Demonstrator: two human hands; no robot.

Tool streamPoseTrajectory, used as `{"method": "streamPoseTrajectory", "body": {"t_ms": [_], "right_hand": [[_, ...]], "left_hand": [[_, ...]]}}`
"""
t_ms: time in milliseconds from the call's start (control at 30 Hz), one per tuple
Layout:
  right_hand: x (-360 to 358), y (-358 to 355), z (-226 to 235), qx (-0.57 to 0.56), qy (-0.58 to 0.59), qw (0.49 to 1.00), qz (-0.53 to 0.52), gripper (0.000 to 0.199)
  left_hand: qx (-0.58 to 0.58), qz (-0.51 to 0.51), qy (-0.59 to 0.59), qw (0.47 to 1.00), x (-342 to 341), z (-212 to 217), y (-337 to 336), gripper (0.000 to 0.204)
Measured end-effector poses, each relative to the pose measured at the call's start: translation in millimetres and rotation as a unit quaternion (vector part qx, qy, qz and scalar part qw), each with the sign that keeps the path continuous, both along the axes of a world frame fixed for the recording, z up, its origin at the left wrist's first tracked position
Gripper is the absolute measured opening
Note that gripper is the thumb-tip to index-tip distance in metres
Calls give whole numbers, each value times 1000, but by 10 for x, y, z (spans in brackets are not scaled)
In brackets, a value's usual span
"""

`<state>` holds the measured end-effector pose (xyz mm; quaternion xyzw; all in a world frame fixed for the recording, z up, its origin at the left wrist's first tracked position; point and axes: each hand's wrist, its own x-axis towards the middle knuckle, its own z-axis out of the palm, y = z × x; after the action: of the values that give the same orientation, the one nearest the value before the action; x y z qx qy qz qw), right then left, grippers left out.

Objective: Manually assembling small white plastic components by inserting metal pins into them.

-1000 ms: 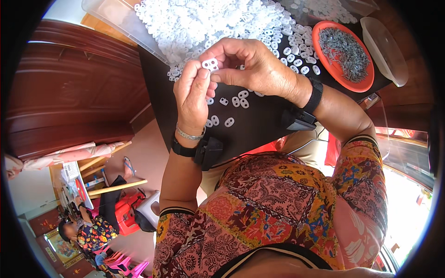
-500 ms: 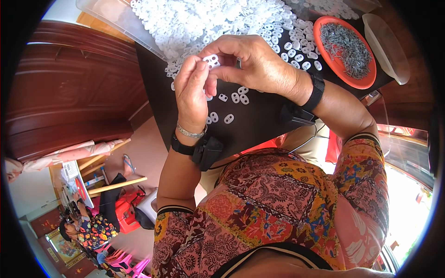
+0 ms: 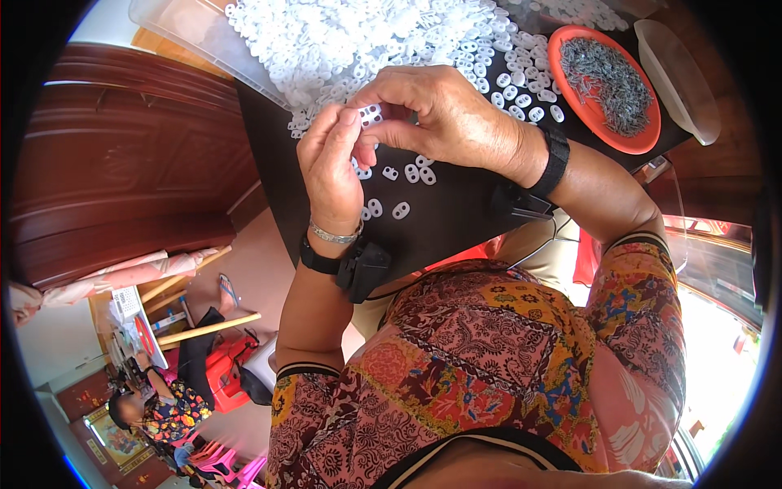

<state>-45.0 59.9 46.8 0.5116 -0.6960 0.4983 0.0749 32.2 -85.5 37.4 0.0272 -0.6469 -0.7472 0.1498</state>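
Observation:
Both hands meet above the dark table (image 3: 456,220). My left hand (image 3: 330,167) and my right hand (image 3: 436,114) pinch the same small white plastic piece (image 3: 371,112) with two holes between their fingertips. Under the hands lie a few loose white pieces (image 3: 401,210) on the dark surface. A big heap of the same white pieces (image 3: 366,37) covers the far side of the table. Each wrist carries a black band with a small black device.
An orange round dish (image 3: 570,98) full of thin grey metal bits stands at the far right, with a clear plastic lid (image 3: 680,81) beside it. A clear tray edge (image 3: 187,28) lies far left. Dark wooden furniture (image 3: 122,171) stands left. Another person (image 3: 155,407) sits low at the bottom left.
Both hands have stayed together on the white piece, with the fingers shifting slightly around it. Nothing else has moved.

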Motion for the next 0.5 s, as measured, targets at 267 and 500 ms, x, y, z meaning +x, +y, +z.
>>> {"method": "streamPoseTrajectory", "body": {"t_ms": [267,500], "right_hand": [[19,0,-8,15,-26,999,19,28],[17,-4,-29,24,-29,999,17,24]], "left_hand": [[-9,8,-8,1000,49,-4,22,25],[-8,24,-6,1000,85,-22,88,27]]}}
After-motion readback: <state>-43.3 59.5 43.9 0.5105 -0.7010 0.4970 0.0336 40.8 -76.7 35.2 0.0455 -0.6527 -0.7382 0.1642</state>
